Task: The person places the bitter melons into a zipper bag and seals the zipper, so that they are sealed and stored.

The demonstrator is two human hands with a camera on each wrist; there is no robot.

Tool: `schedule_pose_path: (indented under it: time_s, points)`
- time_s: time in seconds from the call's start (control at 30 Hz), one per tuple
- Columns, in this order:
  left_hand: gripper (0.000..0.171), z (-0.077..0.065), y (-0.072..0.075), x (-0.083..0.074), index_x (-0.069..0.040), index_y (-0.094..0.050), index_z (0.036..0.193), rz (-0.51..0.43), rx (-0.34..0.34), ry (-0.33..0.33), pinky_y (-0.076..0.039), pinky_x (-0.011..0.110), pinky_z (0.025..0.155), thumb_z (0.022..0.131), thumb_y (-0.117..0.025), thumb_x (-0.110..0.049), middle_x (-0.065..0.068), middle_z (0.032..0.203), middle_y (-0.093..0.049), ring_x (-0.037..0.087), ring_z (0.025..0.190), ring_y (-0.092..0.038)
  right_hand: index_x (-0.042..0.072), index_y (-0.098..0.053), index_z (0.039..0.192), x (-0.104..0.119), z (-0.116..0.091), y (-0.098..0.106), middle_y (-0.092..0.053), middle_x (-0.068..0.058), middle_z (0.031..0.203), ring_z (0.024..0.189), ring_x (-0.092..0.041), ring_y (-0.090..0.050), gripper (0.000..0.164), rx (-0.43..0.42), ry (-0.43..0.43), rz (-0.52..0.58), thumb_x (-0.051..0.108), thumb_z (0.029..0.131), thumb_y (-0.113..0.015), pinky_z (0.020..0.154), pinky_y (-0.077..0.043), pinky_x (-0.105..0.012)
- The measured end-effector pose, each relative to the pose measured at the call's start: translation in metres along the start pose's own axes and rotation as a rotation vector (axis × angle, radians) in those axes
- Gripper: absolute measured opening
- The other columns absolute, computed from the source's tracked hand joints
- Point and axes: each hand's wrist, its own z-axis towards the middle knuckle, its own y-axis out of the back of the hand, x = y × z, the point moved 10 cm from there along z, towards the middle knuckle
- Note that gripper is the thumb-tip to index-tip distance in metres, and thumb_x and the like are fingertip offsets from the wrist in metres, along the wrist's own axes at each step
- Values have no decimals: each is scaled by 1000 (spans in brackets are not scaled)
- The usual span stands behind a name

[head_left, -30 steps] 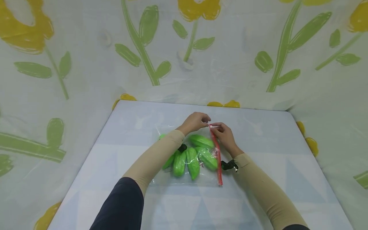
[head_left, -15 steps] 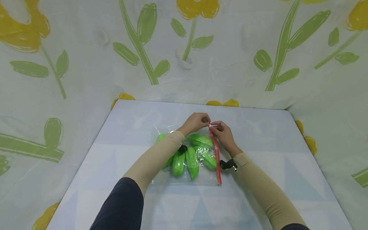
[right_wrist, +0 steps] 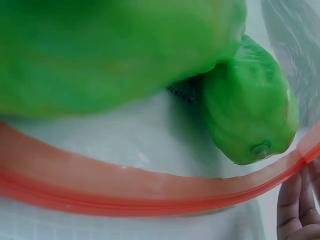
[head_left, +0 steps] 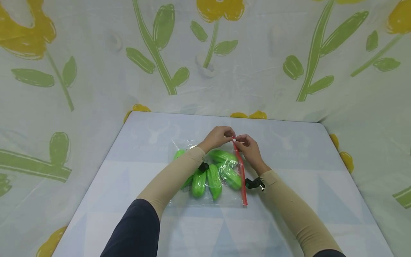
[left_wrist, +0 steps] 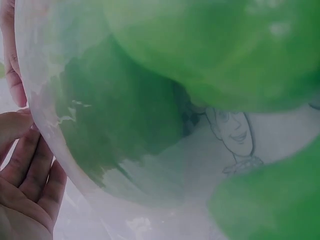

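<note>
A clear zip bag (head_left: 229,200) with a red zip strip (head_left: 242,178) lies flat on the table. Inside it are several smooth, green, elongated fruits (head_left: 214,182); their exact kind is unclear. My left hand (head_left: 219,137) reaches over the bag and pinches the far end of the strip. Right beside it, my right hand (head_left: 251,151) pinches the strip near a small white piece (head_left: 234,140), thumb and index finger close together. In the right wrist view the strip (right_wrist: 125,202) curves past one fruit (right_wrist: 250,110) with a stubby tip. Through the plastic, a cartoon face (left_wrist: 235,132) shows in the left wrist view.
The pale table (head_left: 289,142) has a pattern of light blue triangles. A floral curtain (head_left: 250,78) hangs behind it and along both sides. Dark wrist cameras (head_left: 255,184) sit on both wrists, over beige sleeves (head_left: 173,175).
Both hands stay at the far end of the red strip with only slight finger movement. The head view shifts a little; the bag and fruits otherwise look the same.
</note>
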Motion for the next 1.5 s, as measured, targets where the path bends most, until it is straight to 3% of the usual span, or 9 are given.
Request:
schedule_pose_path:
  time_s: [0.47,0.77,1.5]
  points:
    - [12,-1,-1,-3,-11,-73,110,43,-2,6,-54,30,88,100,-68,-14,2,103,-73,14,98,-67,-5,-61,125,1,1,-1,-64,-17,115,90,-11,-63,34,21,-41,47,17,100,-67,77,-59,-27]
    - [11,1,1,-5,-12,-74,109,61,-26,3,-54,30,90,99,-68,-13,2,105,-74,14,101,-67,-4,-61,119,2,3,0,-65,-7,103,89,-11,-65,27,13,-30,56,14,100,-66,81,-60,-33]
    - [14,-2,10,0,-9,-75,111,52,-61,26,-53,28,93,100,-66,-12,3,110,-74,16,106,-67,-3,-60,117,-6,-6,-8,-64,-12,106,91,-17,-63,26,72,-73,-6,14,99,-66,78,-57,-25]
